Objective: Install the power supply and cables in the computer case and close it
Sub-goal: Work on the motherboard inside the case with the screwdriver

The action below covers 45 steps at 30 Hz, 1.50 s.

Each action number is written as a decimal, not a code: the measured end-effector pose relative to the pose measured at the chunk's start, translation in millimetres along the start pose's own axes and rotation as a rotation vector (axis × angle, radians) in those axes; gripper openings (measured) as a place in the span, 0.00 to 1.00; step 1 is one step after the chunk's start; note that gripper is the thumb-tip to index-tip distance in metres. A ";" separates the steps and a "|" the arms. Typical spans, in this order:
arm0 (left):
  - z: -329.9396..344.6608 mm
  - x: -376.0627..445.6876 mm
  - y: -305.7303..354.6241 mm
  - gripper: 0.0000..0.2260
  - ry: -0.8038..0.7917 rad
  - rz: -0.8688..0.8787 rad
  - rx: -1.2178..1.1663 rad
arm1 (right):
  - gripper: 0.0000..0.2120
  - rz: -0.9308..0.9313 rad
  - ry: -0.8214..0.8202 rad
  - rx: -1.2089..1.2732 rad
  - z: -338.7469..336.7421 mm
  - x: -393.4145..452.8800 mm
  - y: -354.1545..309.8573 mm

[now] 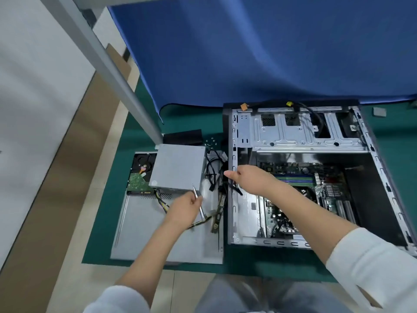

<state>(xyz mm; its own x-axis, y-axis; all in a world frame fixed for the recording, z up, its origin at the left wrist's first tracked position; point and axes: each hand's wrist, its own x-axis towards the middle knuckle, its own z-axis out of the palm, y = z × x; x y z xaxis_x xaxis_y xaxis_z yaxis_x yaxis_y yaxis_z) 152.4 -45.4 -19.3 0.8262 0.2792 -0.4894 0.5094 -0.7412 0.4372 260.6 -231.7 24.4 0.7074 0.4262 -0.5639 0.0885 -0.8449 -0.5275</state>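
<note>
The open computer case (232, 213) lies on its side on the green mat, motherboard (293, 177) showing inside. Left of it, the grey power supply (178, 168) rests on the detached side panel (144, 233), with its black cables (212, 170) trailing toward the case. My left hand (185, 208) holds a thin screwdriver (199, 204) just in front of the power supply. My right hand (246, 177) reaches across the case's left wall, fingers curled round a black cable (235, 189) that hangs below it.
A hard drive (142, 175) lies beside the power supply on the panel. Several loose screws (212, 141) and a black part (182, 136) sit behind it. Memory sticks (216, 213) lie by the case wall. A blue cloth (270, 53) hangs behind; a metal post (126, 86) stands left.
</note>
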 end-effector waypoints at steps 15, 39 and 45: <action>46.1 36.5 -14.9 0.16 -0.183 -0.162 0.352 | 0.20 0.011 0.071 0.171 22.8 10.2 12.6; 73.1 25.0 32.4 0.12 -0.061 -0.183 0.409 | 0.22 0.016 0.067 0.122 21.6 9.0 14.2; 52.8 16.0 33.5 0.10 -0.011 -0.201 0.019 | 0.21 0.001 0.063 0.131 22.1 9.3 13.2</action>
<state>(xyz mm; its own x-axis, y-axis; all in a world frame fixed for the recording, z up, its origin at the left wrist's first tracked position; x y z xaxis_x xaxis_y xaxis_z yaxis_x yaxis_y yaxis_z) 170.0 -98.1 -52.2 0.7054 0.4166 -0.5735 0.6595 -0.6822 0.3156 252.8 -231.7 -1.8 0.7505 0.4004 -0.5258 -0.0016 -0.7945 -0.6073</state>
